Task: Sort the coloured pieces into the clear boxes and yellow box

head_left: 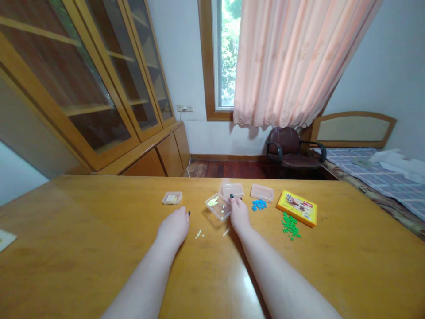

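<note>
My right hand (238, 214) grips the edge of a small clear plastic box (218, 206) that is tilted, with pale yellow pieces inside. A few pale yellow pieces (199, 233) lie loose on the wooden table (83, 248) just in front of it. My left hand (175, 227) rests on the table to the left, fingers curled downward, with nothing visible in it. A second clear box (232, 190) sits right behind the right hand.
Another clear box (171, 197) with pale pieces lies left, and an empty one (262, 192) right. Blue pieces (259, 204) and green pieces (290, 226) lie in heaps beside a yellow box (297, 207). A chair (292, 148) and bed (375, 173) stand beyond the table.
</note>
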`<state>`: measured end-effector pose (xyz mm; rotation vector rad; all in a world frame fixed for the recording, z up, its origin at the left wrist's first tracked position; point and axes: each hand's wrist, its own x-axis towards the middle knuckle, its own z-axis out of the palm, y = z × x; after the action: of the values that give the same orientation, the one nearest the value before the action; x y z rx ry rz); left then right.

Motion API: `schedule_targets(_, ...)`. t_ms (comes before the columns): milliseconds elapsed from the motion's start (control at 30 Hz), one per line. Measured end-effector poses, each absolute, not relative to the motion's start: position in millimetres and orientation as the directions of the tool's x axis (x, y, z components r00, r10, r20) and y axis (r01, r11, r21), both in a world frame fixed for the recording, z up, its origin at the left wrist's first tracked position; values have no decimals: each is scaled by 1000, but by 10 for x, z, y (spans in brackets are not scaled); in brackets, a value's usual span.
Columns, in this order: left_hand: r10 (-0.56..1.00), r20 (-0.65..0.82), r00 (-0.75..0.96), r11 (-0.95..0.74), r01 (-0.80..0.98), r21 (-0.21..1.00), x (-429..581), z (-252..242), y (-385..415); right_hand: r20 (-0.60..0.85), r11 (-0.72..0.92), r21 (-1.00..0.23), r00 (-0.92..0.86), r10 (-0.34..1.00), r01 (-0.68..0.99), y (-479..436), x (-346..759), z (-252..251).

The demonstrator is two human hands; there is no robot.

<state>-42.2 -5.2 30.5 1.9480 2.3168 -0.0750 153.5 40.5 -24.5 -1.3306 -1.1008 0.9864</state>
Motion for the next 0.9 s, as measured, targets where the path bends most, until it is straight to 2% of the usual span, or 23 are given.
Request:
schedule_targets(100,976,-131,-171,177,984,35,-470,322,-46,25,19,-1000,257,966,24,420,1548,-257)
schedule_targets(233,973,-230,-12,26,998,57,-357,281,-131,11,12,-1000,247,969,-5,419,1540,-259)
schedule_targets(300,971,-234,38,-30,999,41,-225,231,-191,16,20,-1000,236,972,-11,411,1537,-249)
schedule_targets(500,993,-116,-32,17,991,-129,201,93,-311,0,4,-1000,236,972,-17,438,1531,-296)
schedule_targets(633,996,-79,-40,30,992,-123,275,57,-291,11,18,-999,235,972,-26,452,1521,-329)
schedule_targets(900,988,-150,-41,32,998,-58,29,97,-123,12,18,-999,217,976,-27,399,1514,-211)
